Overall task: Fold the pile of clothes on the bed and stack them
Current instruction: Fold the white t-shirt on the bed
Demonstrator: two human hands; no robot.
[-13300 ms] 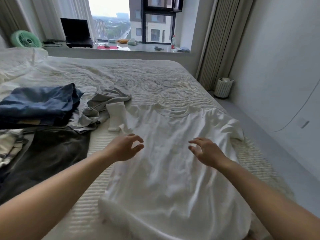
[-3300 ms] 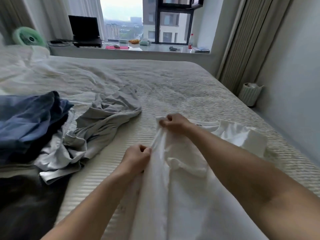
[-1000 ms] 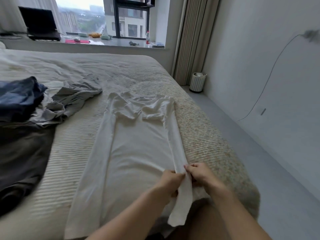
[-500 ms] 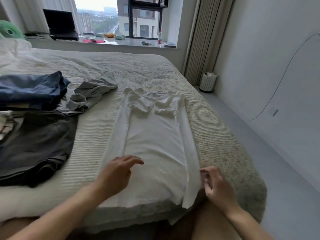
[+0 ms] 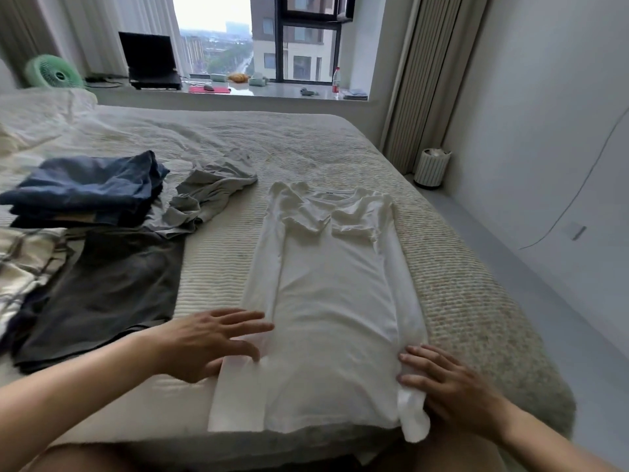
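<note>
1. Bed (image 5: 218,267): a large mattress under a pale, finely ribbed cover, soft and slightly rumpled toward the far side. It carries every garment in view.
2. Unfolded pile, on the person's left: a dark grey garment (image 5: 102,287) lies roughly flat, matte and limp. Blue garments (image 5: 85,189) sit beyond it in a loose bundle. A light grey garment (image 5: 207,195) lies crumpled between the blue bundle and the shirt. A striped pale cloth (image 5: 23,260) shows at the left edge. None of these appears folded yet.
3. White T-shirt (image 5: 333,294): thin, smooth knit, lying on the near right part of the bed with its collar away from the person. Both sides are turned inward, giving a long narrow strip. The hem overhangs the near edge of the bed.
4. Left hand (image 5: 207,342): fingers spread and straight, flat on the shirt's left folded edge near the hem. It clasps nothing.
5. Right hand (image 5: 446,383): fingers extended, resting on the right folded edge by the hem. No pinch is visible.
6. Assessment: the lengthwise folds look complete and the hands appear to be smoothing them. The next move likely calls for taking the hem at both corners and carrying it to the collar, keeping the side folds aligned.
</note>
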